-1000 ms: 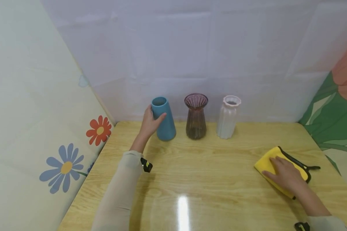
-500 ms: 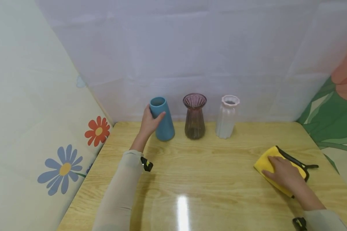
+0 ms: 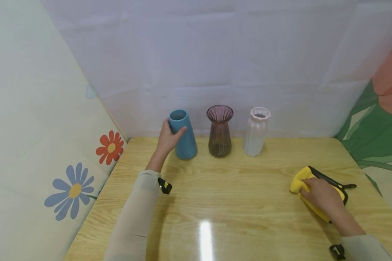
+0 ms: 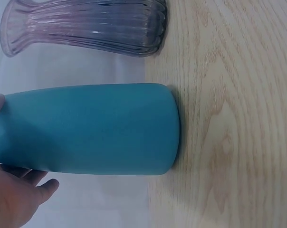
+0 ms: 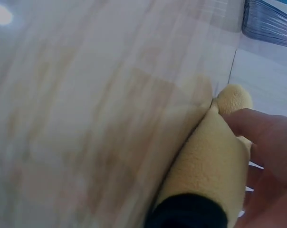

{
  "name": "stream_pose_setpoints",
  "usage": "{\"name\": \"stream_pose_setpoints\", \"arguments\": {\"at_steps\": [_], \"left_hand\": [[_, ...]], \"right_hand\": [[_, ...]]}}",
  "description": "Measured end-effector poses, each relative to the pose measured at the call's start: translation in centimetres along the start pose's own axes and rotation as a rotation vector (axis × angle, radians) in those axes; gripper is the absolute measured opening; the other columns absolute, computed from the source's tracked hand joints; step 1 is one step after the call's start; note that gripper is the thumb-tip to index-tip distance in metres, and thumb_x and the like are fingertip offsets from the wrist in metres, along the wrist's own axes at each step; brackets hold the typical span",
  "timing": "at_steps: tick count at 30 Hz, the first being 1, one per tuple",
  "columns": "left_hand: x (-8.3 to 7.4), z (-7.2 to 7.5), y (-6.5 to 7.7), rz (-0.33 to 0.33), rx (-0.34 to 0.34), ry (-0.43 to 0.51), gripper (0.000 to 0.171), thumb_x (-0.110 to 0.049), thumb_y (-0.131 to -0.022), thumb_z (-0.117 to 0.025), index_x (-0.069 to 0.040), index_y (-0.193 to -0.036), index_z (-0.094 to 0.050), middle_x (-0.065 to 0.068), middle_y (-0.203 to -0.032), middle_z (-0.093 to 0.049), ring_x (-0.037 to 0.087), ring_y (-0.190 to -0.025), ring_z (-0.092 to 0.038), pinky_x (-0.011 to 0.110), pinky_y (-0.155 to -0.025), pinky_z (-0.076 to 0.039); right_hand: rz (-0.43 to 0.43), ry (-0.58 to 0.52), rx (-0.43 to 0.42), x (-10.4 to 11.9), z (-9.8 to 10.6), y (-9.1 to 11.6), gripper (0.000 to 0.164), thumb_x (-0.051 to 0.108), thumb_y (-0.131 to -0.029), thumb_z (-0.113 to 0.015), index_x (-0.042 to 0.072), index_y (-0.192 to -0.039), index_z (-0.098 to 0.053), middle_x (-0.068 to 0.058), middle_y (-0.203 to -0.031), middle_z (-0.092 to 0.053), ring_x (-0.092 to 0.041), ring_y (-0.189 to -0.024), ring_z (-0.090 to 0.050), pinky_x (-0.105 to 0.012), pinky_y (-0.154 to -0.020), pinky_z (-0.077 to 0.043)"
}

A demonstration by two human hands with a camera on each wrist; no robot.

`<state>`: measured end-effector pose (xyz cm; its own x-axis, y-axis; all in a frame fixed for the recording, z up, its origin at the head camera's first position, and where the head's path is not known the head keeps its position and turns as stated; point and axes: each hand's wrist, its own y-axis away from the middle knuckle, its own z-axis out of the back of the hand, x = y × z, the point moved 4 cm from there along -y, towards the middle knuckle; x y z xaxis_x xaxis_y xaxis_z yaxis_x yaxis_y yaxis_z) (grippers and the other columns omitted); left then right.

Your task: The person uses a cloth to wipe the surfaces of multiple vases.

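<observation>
My left hand (image 3: 168, 138) grips a matte blue vase (image 3: 187, 143) near its top, thumb across the front and fingers around the far left side. The vase stands upright at the back left of the table, and the left wrist view shows its base (image 4: 167, 130) at the wood surface. At the right, my right hand (image 3: 321, 195) pinches a bunched corner of a yellow cloth (image 3: 298, 181) with black trim. In the right wrist view the cloth (image 5: 205, 161) bulges up between thumb and fingers, close over the table.
A purple ribbed glass vase (image 3: 220, 139) stands to the right of the blue one, and a white fluted vase (image 3: 255, 139) beyond it. A white backdrop (image 3: 189, 65) rises behind the wooden table (image 3: 235, 195). Flower-printed panels (image 3: 26, 127) flank both sides.
My right hand's fingers have curled in and gathered the cloth's near-left corner, which lay flat under them before. My left hand keeps its grip on the blue vase, which has not moved.
</observation>
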<state>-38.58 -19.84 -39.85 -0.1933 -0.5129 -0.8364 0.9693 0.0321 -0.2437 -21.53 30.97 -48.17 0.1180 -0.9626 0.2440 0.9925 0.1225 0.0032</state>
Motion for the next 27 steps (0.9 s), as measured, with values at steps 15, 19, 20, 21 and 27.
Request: {"name": "stream_pose_setpoints", "arguments": {"at_steps": [15,19,20,21,27], "left_hand": [[-0.2,0.1,1.2,-0.013,0.052,-0.003,0.096,-0.052,-0.093,-0.069,-0.001,-0.158,-0.021,0.023,-0.154,-0.038,0.04,-0.142,-0.04,0.059,-0.114,-0.036],[-0.2,0.1,1.4,-0.016,0.06,0.007,0.095,-0.052,-0.092,-0.069,-0.001,-0.157,-0.022,0.023,-0.153,-0.038,0.04,-0.142,-0.04,0.059,-0.113,-0.037],[-0.2,0.1,1.5,-0.019,0.061,0.009,0.095,-0.053,-0.092,-0.069,-0.001,-0.157,-0.022,0.023,-0.153,-0.039,0.041,-0.141,-0.04,0.059,-0.112,-0.038],[-0.1,0.1,1.5,-0.023,0.063,0.01,0.095,-0.053,-0.092,-0.069,-0.001,-0.157,-0.023,0.023,-0.153,-0.039,0.04,-0.141,-0.04,0.059,-0.112,-0.038],[0.0,0.1,1.8,-0.041,0.059,0.003,0.094,-0.053,-0.092,-0.07,0.0,-0.156,-0.025,0.024,-0.151,-0.041,0.04,-0.14,-0.042,0.059,-0.111,-0.039]], "right_hand": [[-0.134,-0.119,-0.112,-0.7,2.1,1.6,0.049,0.023,-0.098,-0.064,-0.011,-0.132,-0.054,-0.043,-0.12,-0.058,-0.056,-0.091,-0.062,-0.057,-0.064,-0.051],[-0.128,-0.142,-0.149,-0.7,2.5,1.8,0.048,0.021,-0.099,-0.064,-0.013,-0.131,-0.053,-0.043,-0.117,-0.058,-0.054,-0.089,-0.063,-0.057,-0.065,-0.051],[-0.131,-0.146,-0.154,-0.7,2.6,1.8,0.048,0.021,-0.1,-0.063,-0.014,-0.132,-0.053,-0.043,-0.118,-0.058,-0.055,-0.09,-0.062,-0.058,-0.066,-0.051],[-0.14,-0.154,-0.155,-0.8,2.7,1.8,0.049,0.021,-0.1,-0.063,-0.014,-0.132,-0.052,-0.043,-0.119,-0.057,-0.055,-0.091,-0.062,-0.059,-0.067,-0.051],[-0.159,-0.195,-0.22,-0.6,3.5,1.8,0.047,0.021,-0.101,-0.061,-0.014,-0.132,-0.053,-0.043,-0.122,-0.056,-0.056,-0.095,-0.059,-0.061,-0.071,-0.049]]}}
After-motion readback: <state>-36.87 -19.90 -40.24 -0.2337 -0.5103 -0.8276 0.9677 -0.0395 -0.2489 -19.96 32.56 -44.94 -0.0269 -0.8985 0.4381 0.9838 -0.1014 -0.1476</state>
